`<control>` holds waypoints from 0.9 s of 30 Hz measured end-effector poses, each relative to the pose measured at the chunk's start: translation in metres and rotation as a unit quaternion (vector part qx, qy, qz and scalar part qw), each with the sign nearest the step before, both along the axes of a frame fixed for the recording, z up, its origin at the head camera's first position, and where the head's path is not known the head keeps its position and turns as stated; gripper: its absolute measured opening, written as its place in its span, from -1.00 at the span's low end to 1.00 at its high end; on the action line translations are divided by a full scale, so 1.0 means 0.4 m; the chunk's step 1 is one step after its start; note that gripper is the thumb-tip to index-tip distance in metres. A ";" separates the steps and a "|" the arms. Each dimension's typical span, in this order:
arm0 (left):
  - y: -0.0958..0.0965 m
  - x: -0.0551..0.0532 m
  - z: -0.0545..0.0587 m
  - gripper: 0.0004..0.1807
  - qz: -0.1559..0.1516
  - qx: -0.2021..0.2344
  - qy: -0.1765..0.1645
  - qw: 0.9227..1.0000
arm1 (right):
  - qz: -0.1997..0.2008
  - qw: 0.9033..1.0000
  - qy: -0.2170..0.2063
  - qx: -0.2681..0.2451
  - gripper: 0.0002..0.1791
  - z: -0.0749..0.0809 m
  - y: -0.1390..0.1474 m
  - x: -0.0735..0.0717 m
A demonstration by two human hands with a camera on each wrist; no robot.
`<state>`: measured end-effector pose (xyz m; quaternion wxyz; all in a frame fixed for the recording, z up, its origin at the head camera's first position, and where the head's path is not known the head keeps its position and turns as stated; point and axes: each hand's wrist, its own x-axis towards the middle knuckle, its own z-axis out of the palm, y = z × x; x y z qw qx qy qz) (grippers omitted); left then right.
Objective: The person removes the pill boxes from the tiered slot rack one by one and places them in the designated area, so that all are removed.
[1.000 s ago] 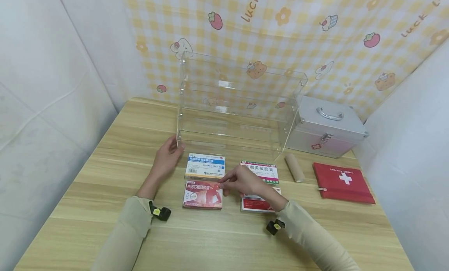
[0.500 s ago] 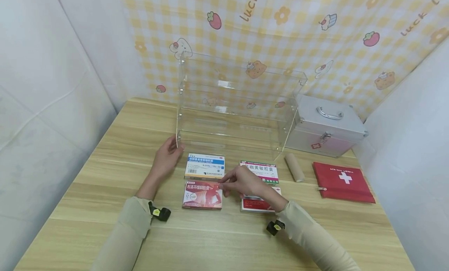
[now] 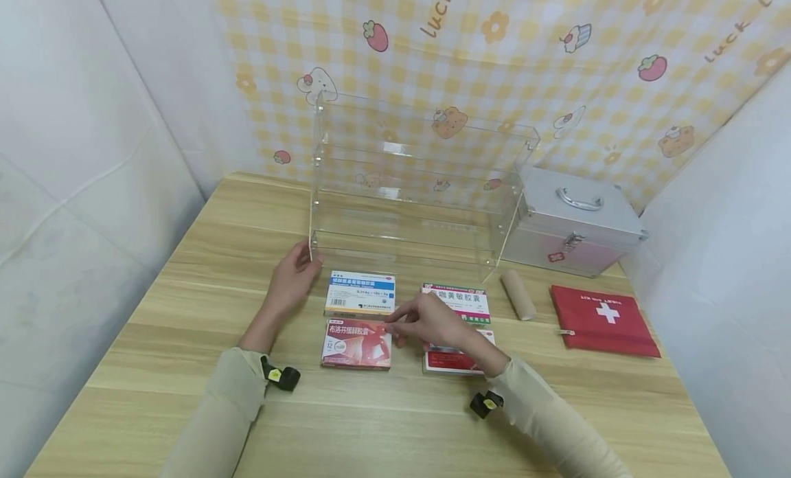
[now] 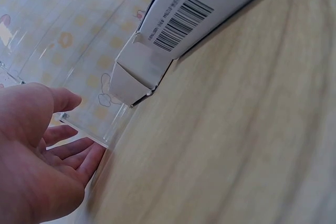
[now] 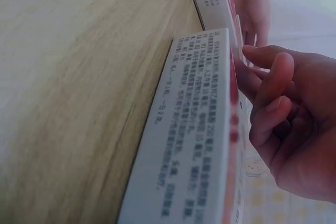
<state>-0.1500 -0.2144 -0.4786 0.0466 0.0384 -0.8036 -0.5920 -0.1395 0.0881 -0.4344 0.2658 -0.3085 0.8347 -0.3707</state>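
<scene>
A pinkish-red medicine box (image 3: 356, 344) lies flat on the wooden table. The fingertips of my right hand (image 3: 432, 320) are right at its upper right corner; I cannot tell whether they pinch it. A blue-and-white medicine box (image 3: 360, 292) lies just behind it. My left hand (image 3: 295, 275) is at the lower left corner of a clear acrylic display rack (image 3: 402, 244). In the left wrist view, the fingers (image 4: 79, 153) lie along the rack's bottom corner, with the thumb held apart. Partly hidden under my right forearm are a green-and-white medicine box (image 3: 466, 303) and a red-and-white medicine box (image 3: 454, 361).
At the back right stands a silver metal case (image 3: 575, 224) with a handle, close to the rack. In front of it lie a beige roll (image 3: 518, 296) and a red first-aid pouch (image 3: 605, 323). A checked curtain (image 3: 432, 59) hangs behind the table (image 3: 371, 423).
</scene>
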 end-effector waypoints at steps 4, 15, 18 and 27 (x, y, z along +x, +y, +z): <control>0.002 0.000 0.001 -0.35 -0.002 0.000 -0.002 1.000 | -0.015 1.000 0.025 -0.009 -0.79 0.010 0.014 0.007; -0.009 -0.002 -0.001 -0.33 -0.012 0.000 -0.005 1.000 | -0.074 0.994 0.063 -0.052 -0.75 0.030 0.094 0.029; -0.019 0.003 0.001 -0.33 -0.016 0.001 -0.011 1.000 | -0.097 0.989 0.092 -0.060 -0.80 0.036 0.115 0.038; -0.070 0.048 0.022 -0.30 -0.027 -0.037 -0.032 0.998 | -0.201 0.955 0.216 -0.027 -0.80 0.075 0.194 0.069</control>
